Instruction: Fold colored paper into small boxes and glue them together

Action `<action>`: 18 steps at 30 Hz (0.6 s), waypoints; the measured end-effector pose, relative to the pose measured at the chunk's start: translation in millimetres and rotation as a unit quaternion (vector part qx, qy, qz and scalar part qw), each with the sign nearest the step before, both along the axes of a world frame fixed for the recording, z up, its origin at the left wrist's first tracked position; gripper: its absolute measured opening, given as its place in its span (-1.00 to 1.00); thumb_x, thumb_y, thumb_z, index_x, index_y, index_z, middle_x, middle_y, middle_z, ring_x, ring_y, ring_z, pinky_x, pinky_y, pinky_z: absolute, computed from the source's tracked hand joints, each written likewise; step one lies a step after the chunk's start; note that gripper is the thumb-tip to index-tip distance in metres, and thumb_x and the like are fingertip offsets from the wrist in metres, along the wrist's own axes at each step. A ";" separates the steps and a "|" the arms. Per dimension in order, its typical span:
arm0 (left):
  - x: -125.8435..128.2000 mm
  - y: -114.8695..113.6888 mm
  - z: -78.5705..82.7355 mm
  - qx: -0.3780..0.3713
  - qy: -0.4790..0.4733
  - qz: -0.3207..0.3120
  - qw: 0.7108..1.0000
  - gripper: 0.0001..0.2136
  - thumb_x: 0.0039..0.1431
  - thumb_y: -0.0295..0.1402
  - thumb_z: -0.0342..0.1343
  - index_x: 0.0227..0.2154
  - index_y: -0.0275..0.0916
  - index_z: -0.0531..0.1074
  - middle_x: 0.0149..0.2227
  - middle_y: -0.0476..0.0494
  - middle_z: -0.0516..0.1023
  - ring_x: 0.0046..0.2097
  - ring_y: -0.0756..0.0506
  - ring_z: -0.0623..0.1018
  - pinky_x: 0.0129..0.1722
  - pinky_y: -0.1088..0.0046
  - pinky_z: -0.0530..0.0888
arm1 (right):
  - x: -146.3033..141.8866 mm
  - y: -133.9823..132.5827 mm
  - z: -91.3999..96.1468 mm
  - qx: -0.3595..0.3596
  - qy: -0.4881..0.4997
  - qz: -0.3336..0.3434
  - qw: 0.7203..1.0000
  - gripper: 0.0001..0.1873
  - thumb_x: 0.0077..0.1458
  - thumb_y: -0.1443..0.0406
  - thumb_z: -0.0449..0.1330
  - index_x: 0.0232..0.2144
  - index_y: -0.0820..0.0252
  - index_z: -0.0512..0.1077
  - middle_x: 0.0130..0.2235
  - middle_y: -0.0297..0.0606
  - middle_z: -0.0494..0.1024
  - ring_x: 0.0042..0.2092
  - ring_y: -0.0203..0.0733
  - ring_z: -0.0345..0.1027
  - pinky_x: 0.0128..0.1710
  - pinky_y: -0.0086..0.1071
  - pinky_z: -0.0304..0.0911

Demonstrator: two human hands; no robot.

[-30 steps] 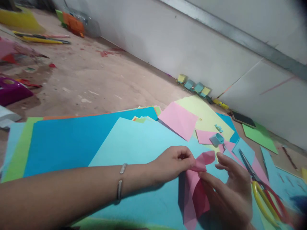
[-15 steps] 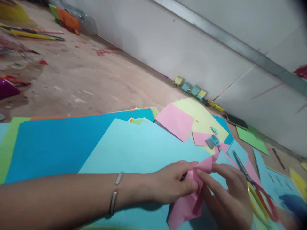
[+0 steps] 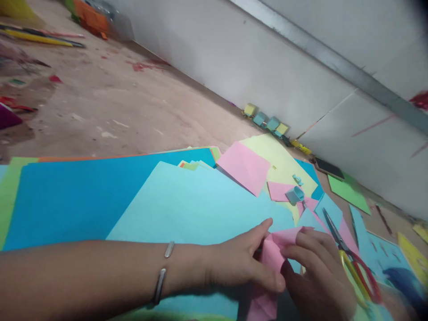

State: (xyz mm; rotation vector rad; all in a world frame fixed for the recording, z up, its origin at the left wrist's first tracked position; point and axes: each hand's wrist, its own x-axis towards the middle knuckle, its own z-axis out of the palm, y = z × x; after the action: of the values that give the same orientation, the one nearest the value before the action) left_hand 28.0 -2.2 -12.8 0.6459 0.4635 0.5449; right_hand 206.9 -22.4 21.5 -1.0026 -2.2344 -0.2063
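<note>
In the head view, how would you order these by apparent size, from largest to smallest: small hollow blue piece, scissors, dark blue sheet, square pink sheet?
1. Dark blue sheet, though partly covered.
2. Square pink sheet and scissors: unsure; scissors look longer but nearer, the sheet broader.
3. Small hollow blue piece.

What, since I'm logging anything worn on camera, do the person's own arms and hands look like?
The left forearm is bare, with no sleeve in view. A silver-toned open cuff bangle with flat, rounded ends circles the wrist. The left hand and right hand are ungloved, with no rings showing.
</note>
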 end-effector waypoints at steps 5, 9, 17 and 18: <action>4.9 1.2 1.0 -0.116 -0.017 0.059 0.991 -0.36 -0.13 -0.23 0.38 0.09 -0.25 0.43 -0.10 -0.16 0.54 -0.06 -0.10 0.50 0.06 0.34 0.29 | -2.7 2.7 8.1 0.037 -0.006 -0.028 0.999 -0.69 0.04 0.55 0.19 -0.20 0.12 0.44 -0.40 -0.31 0.40 -0.32 -0.20 0.27 -0.30 -0.30 0.22; 6.2 2.3 2.4 -0.095 -0.002 0.098 0.991 -0.60 -0.15 -0.28 0.39 -0.20 -0.32 0.57 -0.24 -0.15 0.57 -0.20 -0.04 0.50 -0.11 0.41 0.34 | -6.9 4.6 6.2 0.053 -0.013 -0.051 0.997 -0.69 0.04 0.56 0.19 -0.25 0.08 0.47 -0.36 -0.30 0.46 -0.30 -0.18 0.29 -0.29 -0.29 0.22; 8.3 2.1 4.0 -0.087 0.033 0.159 0.983 -0.74 -0.26 -0.39 0.41 -0.48 -0.31 0.48 -0.49 0.03 0.45 -0.42 0.06 0.39 -0.33 0.50 0.28 | -4.1 0.5 6.5 0.021 -0.005 -0.057 0.998 -0.78 0.03 0.53 0.18 -0.39 0.11 0.43 -0.44 -0.29 0.47 -0.35 -0.17 0.28 -0.33 -0.30 0.22; 8.0 2.2 4.4 -0.091 0.032 0.157 0.983 -0.75 -0.25 -0.39 0.40 -0.47 -0.31 0.49 -0.48 0.02 0.47 -0.40 0.05 0.40 -0.31 0.49 0.30 | -4.0 0.5 6.3 0.013 -0.002 -0.066 0.998 -0.77 0.04 0.53 0.17 -0.38 0.09 0.43 -0.45 -0.31 0.46 -0.35 -0.17 0.28 -0.34 -0.30 0.22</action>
State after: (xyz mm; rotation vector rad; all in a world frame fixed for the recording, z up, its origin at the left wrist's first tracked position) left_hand 36.0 0.0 -8.4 0.4178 0.6738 0.7722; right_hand 203.0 -21.9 27.9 -1.1382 -2.1648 -0.2955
